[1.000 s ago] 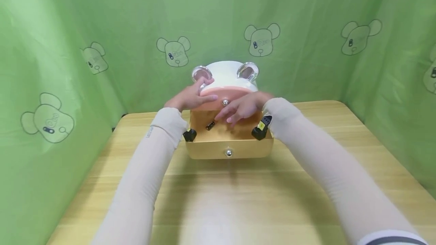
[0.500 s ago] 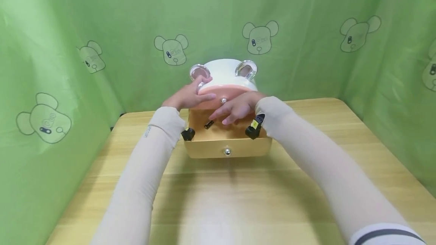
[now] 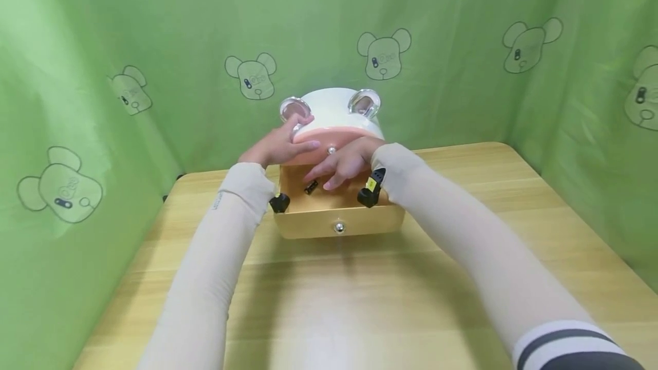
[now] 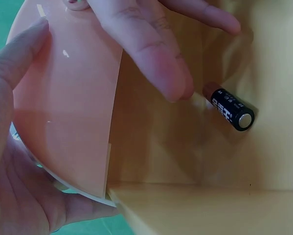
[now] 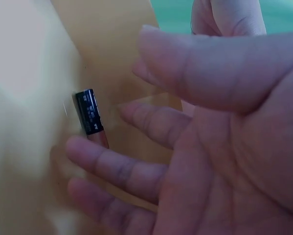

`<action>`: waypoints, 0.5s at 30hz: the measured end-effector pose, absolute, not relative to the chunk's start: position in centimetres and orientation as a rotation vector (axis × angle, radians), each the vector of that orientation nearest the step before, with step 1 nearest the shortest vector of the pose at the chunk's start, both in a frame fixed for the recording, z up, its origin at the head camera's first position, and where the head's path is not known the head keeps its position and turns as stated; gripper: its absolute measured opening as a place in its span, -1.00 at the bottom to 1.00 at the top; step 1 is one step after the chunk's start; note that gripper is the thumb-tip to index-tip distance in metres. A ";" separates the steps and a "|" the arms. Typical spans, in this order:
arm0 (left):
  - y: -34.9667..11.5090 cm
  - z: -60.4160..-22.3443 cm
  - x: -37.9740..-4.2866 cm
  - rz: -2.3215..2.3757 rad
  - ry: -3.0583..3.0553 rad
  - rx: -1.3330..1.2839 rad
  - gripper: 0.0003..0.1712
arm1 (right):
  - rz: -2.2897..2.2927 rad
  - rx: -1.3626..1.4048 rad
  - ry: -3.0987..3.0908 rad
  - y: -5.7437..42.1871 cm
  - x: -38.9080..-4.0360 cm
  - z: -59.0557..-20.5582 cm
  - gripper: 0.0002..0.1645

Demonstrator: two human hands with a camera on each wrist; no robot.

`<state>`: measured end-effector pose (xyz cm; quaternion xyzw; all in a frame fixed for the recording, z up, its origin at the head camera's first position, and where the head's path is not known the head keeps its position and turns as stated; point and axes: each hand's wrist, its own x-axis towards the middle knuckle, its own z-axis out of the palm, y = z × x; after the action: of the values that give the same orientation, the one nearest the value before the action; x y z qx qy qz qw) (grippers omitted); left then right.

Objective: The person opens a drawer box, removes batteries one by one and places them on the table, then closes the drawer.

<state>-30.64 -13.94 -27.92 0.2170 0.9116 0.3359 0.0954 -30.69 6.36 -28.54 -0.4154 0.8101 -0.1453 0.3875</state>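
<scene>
A white box [image 3: 329, 108] with a pink front and two silvery-rimmed ears stands at the table's back. My left hand [image 3: 277, 144] holds its left side, thumb on the pink front [image 4: 73, 112] and the other fingers round the edge. Below that front, a wooden-coloured drawer [image 3: 308, 225] is pulled out. Inside it lies one black battery [image 4: 229, 106] with a copper-coloured end, towards the left. My right hand [image 3: 349, 163] reaches into the drawer, fingers spread and holding nothing. Its fingertips are close beside the battery's copper end in the right wrist view.
Silver knobs sit on the drawer's front [image 3: 339, 227] and on the pink panel above. A wooden table [image 3: 329, 301] carries the box. Green curtains [image 3: 175, 27] with bear-head prints enclose the back and both sides. Black wrist cameras [image 3: 368, 192] hang over the drawer.
My right hand has moved left inside the drawer, its fingers now over and beside the battery. The left hand keeps its hold on the box. The head view has shifted slightly.
</scene>
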 end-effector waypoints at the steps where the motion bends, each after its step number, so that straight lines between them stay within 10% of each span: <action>1: -13.9 -27.9 -30.6 0.995 2.700 0.643 -0.10 | -0.384 -1.051 2.053 6.4 -30.7 -28.6 -0.30; 15: -13.9 -27.8 -30.6 1.000 2.690 0.650 -0.20 | -0.668 -0.929 1.837 6.7 -31.0 -29.9 -0.27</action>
<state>-30.61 -13.89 -27.84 0.2199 0.9096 0.3383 0.0992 -30.98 6.67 -29.88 -0.3790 0.7495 -0.2724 0.4695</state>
